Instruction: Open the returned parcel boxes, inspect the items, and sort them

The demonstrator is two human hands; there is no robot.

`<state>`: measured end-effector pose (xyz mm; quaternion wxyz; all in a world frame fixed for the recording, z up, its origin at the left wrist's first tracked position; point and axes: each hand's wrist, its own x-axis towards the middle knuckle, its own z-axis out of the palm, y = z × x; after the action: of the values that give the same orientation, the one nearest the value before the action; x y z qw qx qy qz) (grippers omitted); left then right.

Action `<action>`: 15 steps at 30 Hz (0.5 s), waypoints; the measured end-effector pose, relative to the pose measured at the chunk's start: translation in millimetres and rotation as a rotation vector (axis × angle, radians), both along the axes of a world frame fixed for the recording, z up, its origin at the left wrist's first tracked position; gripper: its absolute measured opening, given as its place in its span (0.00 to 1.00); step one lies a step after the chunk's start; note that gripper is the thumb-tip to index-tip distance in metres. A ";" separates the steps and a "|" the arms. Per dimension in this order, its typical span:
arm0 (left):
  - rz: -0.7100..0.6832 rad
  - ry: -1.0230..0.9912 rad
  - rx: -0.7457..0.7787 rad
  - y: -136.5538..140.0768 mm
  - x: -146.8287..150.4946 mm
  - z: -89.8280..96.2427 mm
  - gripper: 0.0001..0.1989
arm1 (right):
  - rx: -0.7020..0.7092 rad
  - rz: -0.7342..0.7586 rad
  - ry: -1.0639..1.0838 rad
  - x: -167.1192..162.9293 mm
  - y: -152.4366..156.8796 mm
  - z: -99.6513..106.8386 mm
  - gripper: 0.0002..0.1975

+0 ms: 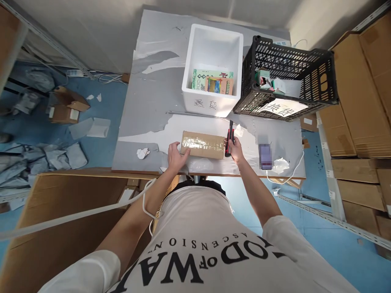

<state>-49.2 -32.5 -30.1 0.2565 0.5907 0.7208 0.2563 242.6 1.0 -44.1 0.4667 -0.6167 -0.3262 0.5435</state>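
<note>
A taped brown cardboard box lies flat on the table in front of me, clear tape shining along its top. My left hand grips its left end, with the thumb on the near edge. At the other end, my right hand is closed around a red and black utility knife, which points away from me. The fingers of that hand are close to the box's right end; whether they touch it I cannot tell. Crumpled white paper lies just beyond the knife.
Behind the box stand a white foam bin with printed packets inside and a black plastic crate holding small boxes. A phone on a cable lies at the right. A large open carton is below left, and stacked cartons stand right.
</note>
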 end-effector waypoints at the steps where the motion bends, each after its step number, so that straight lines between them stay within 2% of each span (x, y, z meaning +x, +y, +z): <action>1: -0.075 0.023 0.082 2.6 0.8 -0.8 0.25 | 0.009 -0.006 -0.037 3.4 -7.5 2.0 0.25; 4: -0.406 0.069 0.184 11.1 3.4 -6.0 0.20 | -0.018 0.053 -0.192 16.8 -35.8 13.3 0.28; 7: -0.637 0.095 0.160 16.6 6.4 -12.3 0.24 | -0.079 0.170 -0.288 25.4 -63.5 26.6 0.33; 12: -0.649 0.171 0.146 14.8 12.6 -13.1 0.24 | -0.167 0.268 -0.289 21.6 -82.4 38.3 0.35; 15: -0.646 0.200 0.135 13.0 17.4 -10.8 0.32 | -0.186 0.279 -0.290 20.3 -80.7 41.0 0.34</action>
<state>-31.8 -19.6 -40.9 0.2125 0.8265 0.4993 0.1497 262.9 -79.7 -3.1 0.2762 -0.6777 -0.4208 0.5361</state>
